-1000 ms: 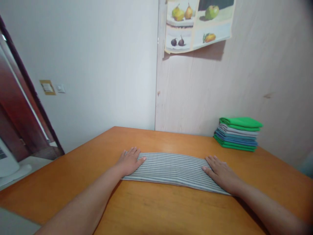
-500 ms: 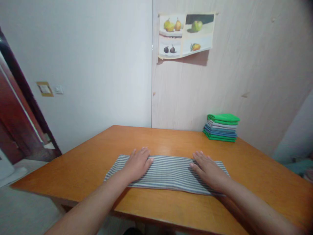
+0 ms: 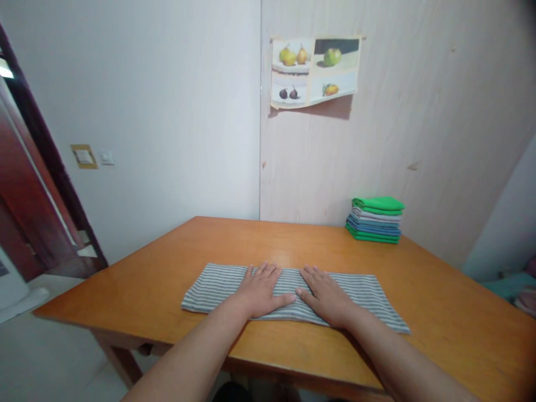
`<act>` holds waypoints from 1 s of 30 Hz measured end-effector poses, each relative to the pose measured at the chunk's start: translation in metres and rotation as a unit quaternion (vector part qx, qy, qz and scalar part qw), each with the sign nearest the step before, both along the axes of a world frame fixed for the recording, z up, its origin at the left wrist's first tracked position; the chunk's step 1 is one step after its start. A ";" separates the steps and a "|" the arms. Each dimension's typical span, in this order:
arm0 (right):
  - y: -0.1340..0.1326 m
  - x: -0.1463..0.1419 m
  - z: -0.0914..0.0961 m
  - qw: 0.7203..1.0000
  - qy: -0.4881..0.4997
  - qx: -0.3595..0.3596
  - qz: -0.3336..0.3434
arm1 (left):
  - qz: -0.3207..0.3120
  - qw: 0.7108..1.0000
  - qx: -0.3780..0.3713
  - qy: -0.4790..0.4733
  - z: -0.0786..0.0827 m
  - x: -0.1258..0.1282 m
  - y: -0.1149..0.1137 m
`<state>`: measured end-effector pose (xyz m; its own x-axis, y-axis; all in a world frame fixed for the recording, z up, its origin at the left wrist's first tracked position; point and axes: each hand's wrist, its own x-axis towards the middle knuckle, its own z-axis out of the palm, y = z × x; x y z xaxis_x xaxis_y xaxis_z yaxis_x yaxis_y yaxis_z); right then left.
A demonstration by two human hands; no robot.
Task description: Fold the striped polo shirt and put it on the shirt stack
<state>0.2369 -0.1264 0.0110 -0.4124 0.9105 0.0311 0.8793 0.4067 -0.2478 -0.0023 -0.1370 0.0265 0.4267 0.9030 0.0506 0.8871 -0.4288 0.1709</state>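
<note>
A grey-and-white striped cloth (image 3: 368,296), folded into a long strip, lies flat on the orange wooden table (image 3: 452,324). My left hand (image 3: 262,290) rests palm down on the middle of the strip, fingers stretched out. My right hand (image 3: 324,293) lies flat right beside it, also palm down with fingers spread. The thumbs nearly touch at the centre of the cloth. Both ends of the strip stick out to either side of my hands.
A stack of folded green, grey and blue cloths (image 3: 376,219) stands at the table's far right by the wall. A fruit picture (image 3: 314,70) hangs above. A dark doorway (image 3: 37,184) and wall switches (image 3: 90,156) are at the left.
Both hands have slid inward along the striped cloth from its ends to its middle. The view has pulled back, showing more of the table's near edge.
</note>
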 end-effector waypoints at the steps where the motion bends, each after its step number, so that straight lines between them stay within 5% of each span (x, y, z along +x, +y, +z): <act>1: 0.000 0.000 0.000 1.000 0.000 0.000 0.000 | 0.001 1.000 -0.003 0.002 0.001 0.001 -0.001; 30: -0.004 0.004 0.000 0.998 -0.051 0.014 0.026 | -0.015 0.999 -0.026 0.014 -0.001 -0.002 0.003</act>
